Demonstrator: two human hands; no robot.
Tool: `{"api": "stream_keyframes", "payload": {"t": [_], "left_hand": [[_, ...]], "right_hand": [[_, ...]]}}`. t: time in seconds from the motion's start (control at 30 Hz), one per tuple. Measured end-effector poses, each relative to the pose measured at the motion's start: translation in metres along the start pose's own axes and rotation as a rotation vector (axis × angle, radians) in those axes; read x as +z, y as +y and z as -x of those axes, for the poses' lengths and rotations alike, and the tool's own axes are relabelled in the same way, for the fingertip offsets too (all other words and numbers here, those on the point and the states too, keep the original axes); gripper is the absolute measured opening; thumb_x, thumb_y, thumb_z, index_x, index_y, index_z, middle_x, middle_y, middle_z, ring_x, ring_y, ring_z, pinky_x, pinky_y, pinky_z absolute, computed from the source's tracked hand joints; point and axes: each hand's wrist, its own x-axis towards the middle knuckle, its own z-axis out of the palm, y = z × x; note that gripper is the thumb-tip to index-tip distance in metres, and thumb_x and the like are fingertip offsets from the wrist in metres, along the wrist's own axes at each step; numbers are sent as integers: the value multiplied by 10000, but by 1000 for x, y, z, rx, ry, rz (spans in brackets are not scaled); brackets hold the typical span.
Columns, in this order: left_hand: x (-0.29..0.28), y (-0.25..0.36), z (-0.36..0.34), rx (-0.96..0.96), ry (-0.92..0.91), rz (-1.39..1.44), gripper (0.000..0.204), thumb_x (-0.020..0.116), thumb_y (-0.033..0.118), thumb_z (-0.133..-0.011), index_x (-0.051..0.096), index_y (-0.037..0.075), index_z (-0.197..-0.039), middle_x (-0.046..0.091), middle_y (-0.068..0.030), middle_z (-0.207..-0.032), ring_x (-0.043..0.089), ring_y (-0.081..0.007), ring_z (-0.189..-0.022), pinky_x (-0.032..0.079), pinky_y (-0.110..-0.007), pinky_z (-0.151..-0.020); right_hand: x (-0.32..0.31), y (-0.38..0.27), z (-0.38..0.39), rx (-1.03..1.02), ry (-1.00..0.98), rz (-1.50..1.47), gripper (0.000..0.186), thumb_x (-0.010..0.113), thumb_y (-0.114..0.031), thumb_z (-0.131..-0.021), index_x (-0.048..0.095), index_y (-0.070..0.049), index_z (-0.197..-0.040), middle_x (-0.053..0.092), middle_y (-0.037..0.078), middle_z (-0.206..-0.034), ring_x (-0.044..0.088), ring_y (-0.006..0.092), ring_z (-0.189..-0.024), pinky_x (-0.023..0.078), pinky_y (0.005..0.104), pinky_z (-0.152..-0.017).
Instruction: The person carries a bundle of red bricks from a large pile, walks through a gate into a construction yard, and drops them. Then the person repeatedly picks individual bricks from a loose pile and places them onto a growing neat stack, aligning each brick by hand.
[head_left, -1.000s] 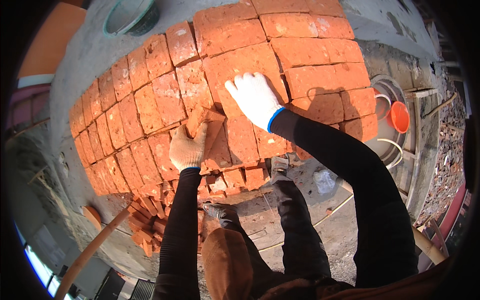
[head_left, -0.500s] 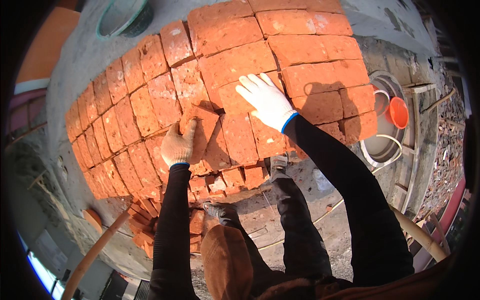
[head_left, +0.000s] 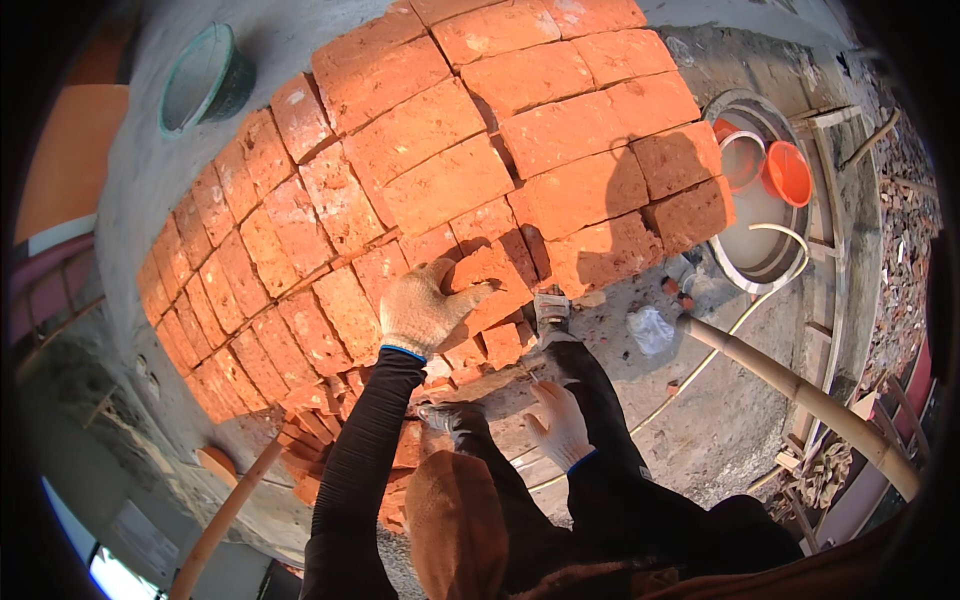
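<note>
My left hand [head_left: 420, 310], in a pale knit glove, grips a red brick [head_left: 497, 272] at the near edge of a large block of stacked red bricks [head_left: 430, 160]. My right hand [head_left: 563, 430], gloved too, hangs open and empty below the stack, in front of my dark-trousered leg. A loose heap of bricks [head_left: 305, 448] lies at the lower left, beside my feet. The underside of the held brick is hidden.
A green tub [head_left: 205, 80] stands at the upper left on concrete. At the right are a round basin [head_left: 750, 255] with red and grey buckets [head_left: 787, 173], a bamboo pole [head_left: 800, 405], a hose, a white plastic bag [head_left: 650, 332] and rubble. Another pole [head_left: 225, 510] leans at the lower left.
My left hand has moved right with its brick. My right hand has left the top of the stack and dropped down toward my leg. The view has shifted slightly.
</note>
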Motion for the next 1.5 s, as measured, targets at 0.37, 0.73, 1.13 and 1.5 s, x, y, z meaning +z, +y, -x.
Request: {"api": "stream_keyframes", "payload": {"t": [0.37,0.73,1.13,1.5], "left_hand": [[53,-28,-3,-371,693,462,1086,901,593,-1005,426,6,-1785,485,-270,-1777,489,-429,-1644,459,-557,-1321],[100,-28,-15,-405,616,1062,960,585,683,-1191,394,-23,-1814,519,-213,-1801,576,-322,-1584,449,-403,-1295],[97,26,18,-502,494,756,931,462,778,-1180,634,-28,-1614,669,-334,-1516,704,-466,-1348,533,-534,-1165],[78,-12,10,-542,433,1102,884,641,679,-1172,539,12,-1744,749,-134,-1415,716,-200,-1149,572,-389,-1027]], "right_hand": [[-32,27,-54,100,56,-75,534,877,-188,-976,738,46,-1435,758,256,-1421,715,454,-1315,580,518,-1130],[-79,-50,-258,-117,337,-213,797,852,-286,-1030,524,72,-1662,612,361,-1584,598,513,-1480,497,578,-1255],[-89,-68,-209,-62,528,33,956,901,-257,-902,486,150,-1661,621,403,-1500,612,548,-1362,496,615,-1183],[-62,-50,-202,-90,549,-28,773,880,-181,-961,574,85,-1620,634,357,-1551,626,503,-1400,509,562,-1220]]}}
